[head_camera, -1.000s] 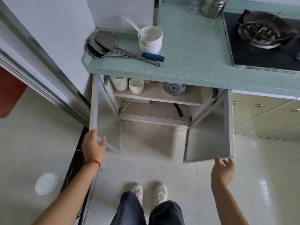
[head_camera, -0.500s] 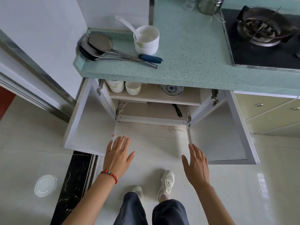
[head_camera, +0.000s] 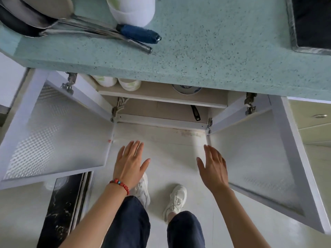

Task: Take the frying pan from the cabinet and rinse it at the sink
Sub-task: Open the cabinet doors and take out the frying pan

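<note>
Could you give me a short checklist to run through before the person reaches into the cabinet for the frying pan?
1. Left cabinet door swung wide open: ok.
2. Right cabinet door swung wide open: ok.
3. Both hands free: ok; left hand and right hand are open and hold nothing.
4. Pan located: partly ok; only a black handle shows on the lower level, beneath the shelf; the pan body is hidden.
5. Nothing stacked on the pan: cannot tell.
6. Path to the handle clear: ok, nothing visible in front of it.
</note>
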Demonstrator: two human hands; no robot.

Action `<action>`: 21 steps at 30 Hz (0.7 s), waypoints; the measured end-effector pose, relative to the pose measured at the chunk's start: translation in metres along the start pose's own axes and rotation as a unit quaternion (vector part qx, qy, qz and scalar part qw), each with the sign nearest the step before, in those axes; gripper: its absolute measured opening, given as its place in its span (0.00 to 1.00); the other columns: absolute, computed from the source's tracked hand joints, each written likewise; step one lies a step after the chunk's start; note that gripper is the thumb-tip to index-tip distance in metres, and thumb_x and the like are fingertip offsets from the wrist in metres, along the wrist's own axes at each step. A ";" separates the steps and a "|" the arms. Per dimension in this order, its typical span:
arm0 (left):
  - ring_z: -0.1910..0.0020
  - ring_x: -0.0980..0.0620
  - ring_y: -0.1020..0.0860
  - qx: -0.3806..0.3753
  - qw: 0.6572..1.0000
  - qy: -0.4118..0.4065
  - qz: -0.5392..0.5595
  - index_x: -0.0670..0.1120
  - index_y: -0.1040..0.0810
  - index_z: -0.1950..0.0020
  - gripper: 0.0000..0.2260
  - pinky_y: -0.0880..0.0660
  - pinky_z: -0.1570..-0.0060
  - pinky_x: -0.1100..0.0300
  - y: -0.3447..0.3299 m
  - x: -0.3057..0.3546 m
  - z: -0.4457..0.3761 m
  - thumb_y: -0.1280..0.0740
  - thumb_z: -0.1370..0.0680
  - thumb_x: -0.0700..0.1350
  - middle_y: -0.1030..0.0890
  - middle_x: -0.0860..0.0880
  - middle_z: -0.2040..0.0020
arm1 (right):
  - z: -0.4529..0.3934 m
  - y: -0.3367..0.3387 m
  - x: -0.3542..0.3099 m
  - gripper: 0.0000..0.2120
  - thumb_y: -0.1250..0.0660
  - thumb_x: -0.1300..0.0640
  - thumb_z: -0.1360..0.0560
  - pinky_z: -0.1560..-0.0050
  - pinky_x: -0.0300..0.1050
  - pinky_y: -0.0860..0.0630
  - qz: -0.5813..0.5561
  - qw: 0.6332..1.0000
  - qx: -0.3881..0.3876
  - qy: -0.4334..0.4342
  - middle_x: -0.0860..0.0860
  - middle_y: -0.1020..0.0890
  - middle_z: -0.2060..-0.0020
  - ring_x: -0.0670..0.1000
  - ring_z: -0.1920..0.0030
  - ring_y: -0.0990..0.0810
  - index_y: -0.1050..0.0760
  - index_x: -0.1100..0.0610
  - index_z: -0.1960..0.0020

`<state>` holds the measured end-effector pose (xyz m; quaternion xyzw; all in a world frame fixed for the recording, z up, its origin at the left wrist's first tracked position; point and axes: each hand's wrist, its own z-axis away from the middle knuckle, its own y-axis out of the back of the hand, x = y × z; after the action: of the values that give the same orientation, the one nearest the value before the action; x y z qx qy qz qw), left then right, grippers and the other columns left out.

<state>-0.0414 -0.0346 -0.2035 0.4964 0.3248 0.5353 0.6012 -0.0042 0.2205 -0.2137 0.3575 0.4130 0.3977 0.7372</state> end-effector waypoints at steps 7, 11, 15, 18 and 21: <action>0.43 0.40 0.22 0.005 0.999 -0.046 -0.010 0.38 0.26 0.39 0.24 0.26 0.45 0.43 -0.078 0.003 -0.095 0.42 0.26 0.55 0.20 0.40 0.42 | -0.086 -0.073 0.037 0.25 0.40 0.53 0.23 0.31 0.56 0.37 -0.011 0.999 0.035 -0.022 0.62 0.30 0.32 0.61 0.31 0.33 0.38 0.63 0.30; 0.37 0.40 0.25 0.015 0.999 -0.049 -0.006 0.39 0.28 0.36 0.27 0.31 0.39 0.44 -0.131 0.001 -0.146 0.47 0.25 0.56 0.23 0.40 0.38 | -0.140 -0.116 0.056 0.25 0.41 0.53 0.23 0.30 0.55 0.39 -0.006 0.999 0.047 -0.020 0.62 0.32 0.31 0.60 0.30 0.35 0.39 0.63 0.29; 0.36 0.41 0.27 0.040 0.997 -0.059 0.001 0.40 0.29 0.35 0.27 0.33 0.37 0.44 -0.184 -0.001 -0.197 0.48 0.25 0.57 0.24 0.41 0.36 | -0.196 -0.158 0.079 0.24 0.39 0.54 0.23 0.33 0.58 0.35 -0.006 0.997 0.079 -0.005 0.63 0.29 0.33 0.63 0.32 0.32 0.36 0.64 0.31; 0.40 0.41 0.23 0.061 0.996 -0.065 -0.007 0.40 0.27 0.38 0.26 0.28 0.41 0.44 -0.222 -0.002 -0.233 0.48 0.25 0.57 0.21 0.42 0.40 | -0.238 -0.188 0.097 0.23 0.38 0.55 0.24 0.35 0.60 0.33 0.000 0.995 0.096 0.005 0.64 0.27 0.35 0.64 0.34 0.30 0.34 0.65 0.33; 0.42 0.41 0.22 0.078 0.994 -0.074 -0.012 0.40 0.26 0.39 0.28 0.26 0.45 0.44 -0.255 -0.002 -0.265 0.54 0.22 0.58 0.20 0.42 0.42 | -0.281 -0.210 0.113 0.23 0.39 0.55 0.23 0.33 0.57 0.37 0.022 0.994 0.106 0.023 0.63 0.29 0.34 0.64 0.32 0.33 0.36 0.65 0.32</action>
<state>-0.2044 0.0460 -0.5233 0.5765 0.3261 0.4624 0.5895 -0.1557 0.2858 -0.5437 0.4335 0.4618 0.3757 0.6765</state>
